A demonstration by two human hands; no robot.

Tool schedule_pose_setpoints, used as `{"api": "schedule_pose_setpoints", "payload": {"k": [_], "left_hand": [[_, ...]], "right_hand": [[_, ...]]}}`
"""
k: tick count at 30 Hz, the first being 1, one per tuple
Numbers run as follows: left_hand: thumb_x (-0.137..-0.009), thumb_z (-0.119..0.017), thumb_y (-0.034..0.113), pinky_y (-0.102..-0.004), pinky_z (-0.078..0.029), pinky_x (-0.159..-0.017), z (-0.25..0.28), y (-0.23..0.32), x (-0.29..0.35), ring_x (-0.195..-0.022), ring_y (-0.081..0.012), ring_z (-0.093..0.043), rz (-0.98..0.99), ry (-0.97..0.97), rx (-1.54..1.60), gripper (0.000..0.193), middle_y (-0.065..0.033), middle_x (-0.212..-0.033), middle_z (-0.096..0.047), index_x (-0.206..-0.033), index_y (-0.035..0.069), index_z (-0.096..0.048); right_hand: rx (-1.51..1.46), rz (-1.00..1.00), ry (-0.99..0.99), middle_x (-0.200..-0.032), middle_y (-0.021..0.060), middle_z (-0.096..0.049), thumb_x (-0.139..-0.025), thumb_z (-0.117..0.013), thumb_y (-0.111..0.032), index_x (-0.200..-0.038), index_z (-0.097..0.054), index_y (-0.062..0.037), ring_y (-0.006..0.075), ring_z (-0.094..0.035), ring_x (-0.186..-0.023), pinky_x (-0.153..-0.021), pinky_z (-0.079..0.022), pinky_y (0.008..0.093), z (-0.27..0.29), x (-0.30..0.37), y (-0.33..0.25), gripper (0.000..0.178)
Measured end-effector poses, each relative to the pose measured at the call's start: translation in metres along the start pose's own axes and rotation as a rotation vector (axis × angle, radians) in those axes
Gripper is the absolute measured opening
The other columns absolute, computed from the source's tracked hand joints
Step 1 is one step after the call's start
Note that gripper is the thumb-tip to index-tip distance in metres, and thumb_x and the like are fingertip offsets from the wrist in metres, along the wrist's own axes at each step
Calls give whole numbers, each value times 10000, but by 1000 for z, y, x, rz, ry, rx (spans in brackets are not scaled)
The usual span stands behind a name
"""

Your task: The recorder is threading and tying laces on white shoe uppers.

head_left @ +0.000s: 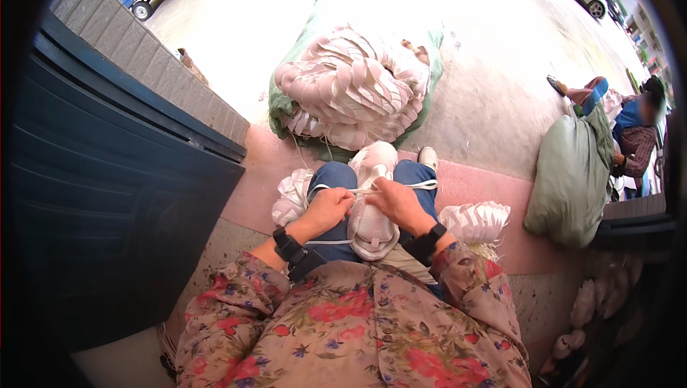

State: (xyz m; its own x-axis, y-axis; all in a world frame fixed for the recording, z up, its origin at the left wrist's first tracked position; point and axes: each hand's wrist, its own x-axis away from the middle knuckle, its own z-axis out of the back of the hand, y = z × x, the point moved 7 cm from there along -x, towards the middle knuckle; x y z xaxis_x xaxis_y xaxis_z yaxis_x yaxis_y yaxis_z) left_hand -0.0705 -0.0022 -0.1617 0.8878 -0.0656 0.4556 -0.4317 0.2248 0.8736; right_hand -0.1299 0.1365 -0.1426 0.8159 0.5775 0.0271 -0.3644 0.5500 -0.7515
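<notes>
A pale pinkish-white sneaker lies lengthwise between my knees, its middle covered by my hands. Over its near half, my left hand is closed, fingers curled in a pinch at a white shoelace. My right hand also pinches the lace, thumb and fingers together, close beside the left. Loops of lace stick out on both sides, across my blue trouser legs. The exact lace ends between my fingertips are too small to make out.
Ahead stands a green sack heaped with stacked pale shoe uppers. More uppers lie beside my left knee and right knee. A dark blue door is at left. At right, another person sits behind a full green sack.
</notes>
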Motion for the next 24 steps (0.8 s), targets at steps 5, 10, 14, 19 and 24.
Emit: {"api": "schedule_pose_setpoints", "payload": {"k": [5, 10, 14, 19, 24], "left_hand": [[-815, -533, 207, -366, -456, -582, 2, 24, -10, -654, -270, -606, -299, 236, -496, 215, -148, -691, -617, -845, 22, -636], [-821, -503, 228, -432, -454, -621, -1, 30, -21, -711, -358, -585, -250, 268, -697, 222, -180, -735, -607, -830, 37, -616], [-822, -499, 211, -442, -448, -617, -3, 33, -22, -716, -356, -582, -328, 268, -773, 203, -180, -746, -599, -786, 30, -583], [-820, -496, 198, -444, -433, -615, -5, 36, -26, -715, -337, -581, -404, 207, -822, 198, -164, -735, -598, -752, 28, -572], [-741, -495, 113, -421, -394, -612, -17, 46, -28, -701, -290, -577, -504, 192, -1058, 72, -110, -710, -597, -731, 69, -550]], "right_hand": [[28, -93, -49, -754, 222, -577, -826, -528, -281, -825, -499, 7, 395, -554, -756, -654, -421, 458, -13, -14, 25, 290], [-47, -180, -46, -751, 238, -568, -842, -504, -292, -826, -493, 15, 412, -544, -763, -660, -410, 467, -17, -13, 36, 307], [-75, -151, -6, -679, 236, -534, -836, -522, -280, -786, -474, 28, 389, -530, -669, -587, -390, 434, -15, -12, 34, 315], [-55, -198, -51, -754, 242, -569, -841, -504, -293, -836, -492, 12, 413, -545, -764, -657, -411, 467, -14, -13, 32, 304], [-75, -190, -35, -750, 242, -566, -838, -512, -291, -839, -498, 13, 408, -547, -760, -650, -415, 458, -13, -14, 32, 305]]}}
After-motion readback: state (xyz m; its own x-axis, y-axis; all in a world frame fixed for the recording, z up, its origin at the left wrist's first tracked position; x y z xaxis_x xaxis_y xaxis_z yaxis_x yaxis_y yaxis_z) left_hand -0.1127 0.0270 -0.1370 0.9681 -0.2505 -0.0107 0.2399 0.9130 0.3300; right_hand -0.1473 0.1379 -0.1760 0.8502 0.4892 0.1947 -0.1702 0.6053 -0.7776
